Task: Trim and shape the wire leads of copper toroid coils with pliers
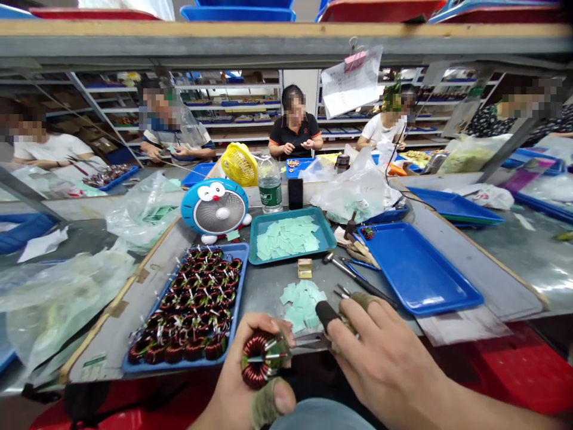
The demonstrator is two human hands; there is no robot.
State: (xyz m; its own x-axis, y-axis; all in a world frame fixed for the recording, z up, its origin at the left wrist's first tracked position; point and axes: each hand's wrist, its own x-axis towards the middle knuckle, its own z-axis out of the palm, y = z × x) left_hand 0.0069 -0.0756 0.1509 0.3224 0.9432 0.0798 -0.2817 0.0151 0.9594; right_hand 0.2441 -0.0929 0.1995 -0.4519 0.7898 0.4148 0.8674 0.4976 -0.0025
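The left hand (250, 382) clamps a copper coil (257, 361) near the blue tray (239, 280); the right hand (380, 358) grips small snips (308, 341), tips reaching the coil's wires; hands close, not touching.

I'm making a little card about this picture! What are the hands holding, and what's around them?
Left hand: holds a copper wire coil
Right hand: holds black-handled snips, tips beside the coil
Nearby: pale green paper squares
Also on the bench: blue tray of more coils, blue cartoon-cat fan
Across the bench: a co-worker
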